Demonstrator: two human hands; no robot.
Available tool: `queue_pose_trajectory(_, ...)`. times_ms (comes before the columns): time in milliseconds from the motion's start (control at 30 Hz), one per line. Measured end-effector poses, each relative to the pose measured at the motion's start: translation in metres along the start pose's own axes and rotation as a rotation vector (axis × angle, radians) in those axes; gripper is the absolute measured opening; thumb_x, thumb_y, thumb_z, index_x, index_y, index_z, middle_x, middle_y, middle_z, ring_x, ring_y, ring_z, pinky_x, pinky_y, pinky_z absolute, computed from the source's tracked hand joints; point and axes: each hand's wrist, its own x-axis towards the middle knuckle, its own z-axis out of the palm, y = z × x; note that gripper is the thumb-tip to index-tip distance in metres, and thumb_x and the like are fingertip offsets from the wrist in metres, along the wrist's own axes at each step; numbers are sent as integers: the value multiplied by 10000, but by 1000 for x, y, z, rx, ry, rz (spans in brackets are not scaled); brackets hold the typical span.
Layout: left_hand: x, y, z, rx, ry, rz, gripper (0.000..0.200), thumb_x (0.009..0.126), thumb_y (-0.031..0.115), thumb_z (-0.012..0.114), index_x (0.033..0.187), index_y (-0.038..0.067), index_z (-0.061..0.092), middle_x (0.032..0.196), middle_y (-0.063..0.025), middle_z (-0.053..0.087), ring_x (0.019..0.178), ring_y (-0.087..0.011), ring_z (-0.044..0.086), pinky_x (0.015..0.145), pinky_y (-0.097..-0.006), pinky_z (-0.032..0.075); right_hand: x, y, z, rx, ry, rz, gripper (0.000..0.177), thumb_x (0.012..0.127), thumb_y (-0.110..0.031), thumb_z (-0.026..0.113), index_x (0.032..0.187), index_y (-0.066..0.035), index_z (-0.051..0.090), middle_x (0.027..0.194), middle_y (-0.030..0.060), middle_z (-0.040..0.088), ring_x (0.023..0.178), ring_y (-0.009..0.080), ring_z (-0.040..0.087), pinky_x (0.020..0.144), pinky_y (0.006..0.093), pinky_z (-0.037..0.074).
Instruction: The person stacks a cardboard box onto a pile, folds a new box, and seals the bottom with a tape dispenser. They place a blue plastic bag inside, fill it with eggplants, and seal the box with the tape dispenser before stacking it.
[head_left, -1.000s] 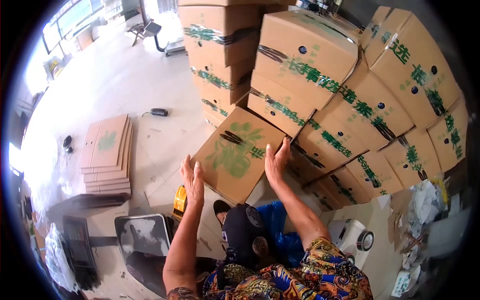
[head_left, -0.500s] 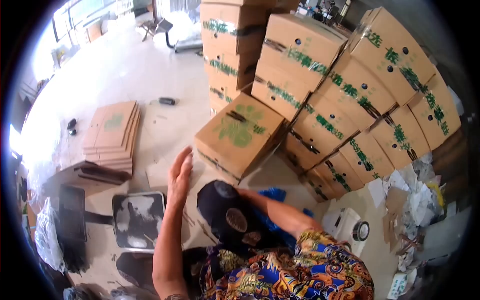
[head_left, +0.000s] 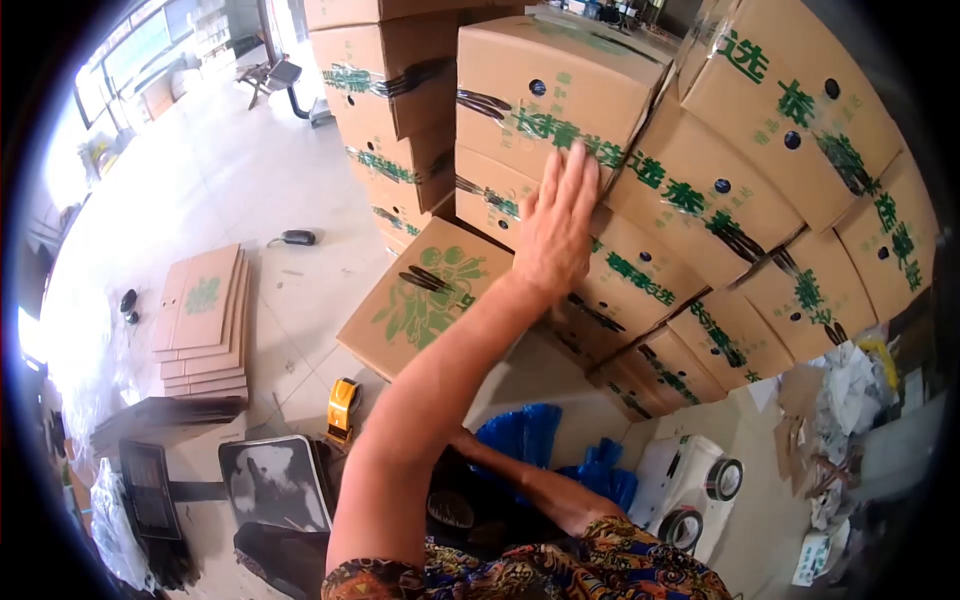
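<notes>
My left hand (head_left: pixel 557 222) reaches forward with its fingers stretched out over the front of a cardboard box (head_left: pixel 560 80) in the stack. Its fingertips lie at the green printing, apparently against the cardboard. Below the wrist sits a single cardboard box (head_left: pixel 425 290) with a green plant print on top, partly covered by my left forearm. My right forearm (head_left: pixel 535 485) runs inward near my knees. The right hand itself is hidden behind the left arm, so its fingers do not show. Blue plastic bags (head_left: pixel 520 435) lie beside that arm.
More stacked boxes (head_left: pixel 700 190) rise to the right. Flattened cartons (head_left: pixel 200 300) lie on the left floor near a platform scale (head_left: pixel 275 480). An orange tape dispenser (head_left: pixel 342 405) stands by my arm. Tape rolls (head_left: pixel 724 479) rest on a white case (head_left: pixel 665 475). Scrap paper (head_left: pixel 840 390) lies right.
My left hand has swung up and right from beside the single box to the stack. The view has shifted closer to the stack. The orange tape dispenser now shows.
</notes>
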Motion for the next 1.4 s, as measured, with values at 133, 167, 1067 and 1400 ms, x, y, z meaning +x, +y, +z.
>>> queue_pose_trajectory(133, -61, -21, 35, -57, -172, -158, 818, 716, -53, 542, 1470, 19, 233, 1546, -163, 187, 1412, -381, 232, 996, -544, 356, 2, -4, -5, 4, 9, -17, 531, 950, -507, 437, 1063, -13, 593, 988, 76, 594, 906, 175, 526, 813, 330, 435)
queue_pose_trajectory(167, -66, -28, 40, -61, -209, -222, 822, 715, -51, 551, 1470, 16, 231, 1544, -161, 191, 1409, -383, 240, 996, -542, 357, 4, -2, -6, 0, 11, -16, 524, 948, -503, 445, 1053, -12, 595, 974, 73, 594, 893, 173, 525, 805, 330, 436)
queue_pose_trajectory(1067, -430, -252, -243, 401, 158, -1052, 191, 791, 54, 558, 938, 48, 680, 895, -183, 648, 884, -391, 612, 804, -458, 493, 91, -79, 90, -982, 239, -367, 335, 899, -328, 613, 837, 0, 640, 652, 36, 602, 631, 94, 533, 593, 287, 447)
queue_pose_trajectory(1400, -422, -270, -409, 936, 155, -833, 582, 730, -19, 603, 1299, 10, 481, 1330, -181, 442, 1281, -382, 377, 1059, -463, 328, 253, -245, 385, -985, -96, -806, 305, 903, -287, 613, 1035, -16, 656, 817, 112, 677, 720, 149, 611, 702, 299, 487)
